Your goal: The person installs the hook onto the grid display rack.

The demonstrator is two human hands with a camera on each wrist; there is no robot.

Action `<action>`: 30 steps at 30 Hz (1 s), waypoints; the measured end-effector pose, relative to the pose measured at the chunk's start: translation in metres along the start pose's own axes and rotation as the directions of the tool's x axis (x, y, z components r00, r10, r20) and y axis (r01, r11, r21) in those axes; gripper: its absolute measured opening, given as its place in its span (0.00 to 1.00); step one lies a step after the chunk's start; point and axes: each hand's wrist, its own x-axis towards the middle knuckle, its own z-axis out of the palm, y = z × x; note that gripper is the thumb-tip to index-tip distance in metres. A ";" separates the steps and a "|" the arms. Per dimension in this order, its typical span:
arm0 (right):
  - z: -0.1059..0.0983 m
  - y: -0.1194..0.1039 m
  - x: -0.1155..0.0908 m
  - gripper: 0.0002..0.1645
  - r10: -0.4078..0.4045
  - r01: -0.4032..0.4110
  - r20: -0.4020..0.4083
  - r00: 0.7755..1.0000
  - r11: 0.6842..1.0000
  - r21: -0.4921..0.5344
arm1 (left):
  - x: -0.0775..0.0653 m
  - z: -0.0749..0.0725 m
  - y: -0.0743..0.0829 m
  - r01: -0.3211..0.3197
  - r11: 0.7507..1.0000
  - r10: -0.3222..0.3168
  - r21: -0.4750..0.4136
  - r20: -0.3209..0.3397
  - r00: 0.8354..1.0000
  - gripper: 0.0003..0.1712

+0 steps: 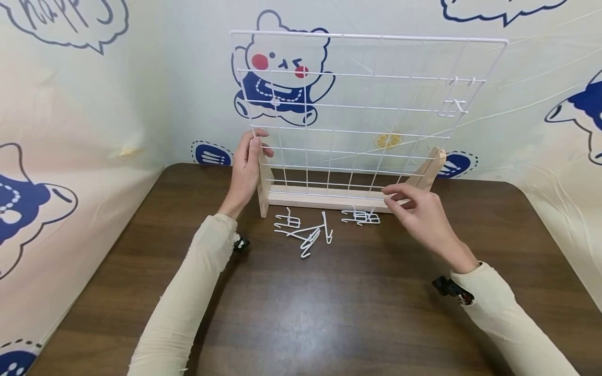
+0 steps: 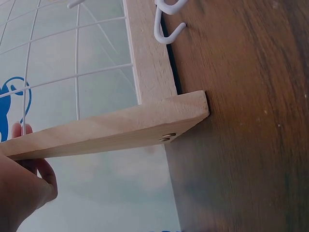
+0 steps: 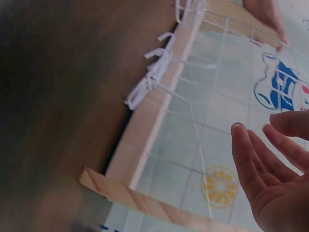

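A white wire grid rack stands upright in a wooden base with a side post at each end. My left hand grips the left wooden post near its top, by the grid's edge; in the left wrist view the post hides part of that hand. In front of the lower right of the grid, my right hand has loosely bent fingers with nothing between them; thumb and fingertips are apart in the right wrist view. One white hook hangs on the grid's upper right.
Several white wire hooks lie on the brown table before the base. Another small cluster of hooks lies close to the base bar. Behind the rack hangs a printed cloth with bear drawings.
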 end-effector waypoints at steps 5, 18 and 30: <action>0.015 0.002 0.002 0.10 -0.032 0.032 0.023 0.999 0.999 0.016 | 0.000 0.001 0.000 0.004 1.000 -0.005 -0.005 -0.009 1.000 0.19; 0.050 -0.003 0.015 0.09 0.006 -0.007 0.225 0.974 1.000 0.003 | 0.005 -0.004 -0.036 -0.013 1.000 0.013 -0.011 -0.039 0.999 0.18; 0.071 -0.002 0.016 0.03 0.115 -0.111 0.348 0.930 0.993 -0.033 | 0.000 0.003 -0.003 -0.032 0.999 0.031 -0.036 -0.042 0.999 0.18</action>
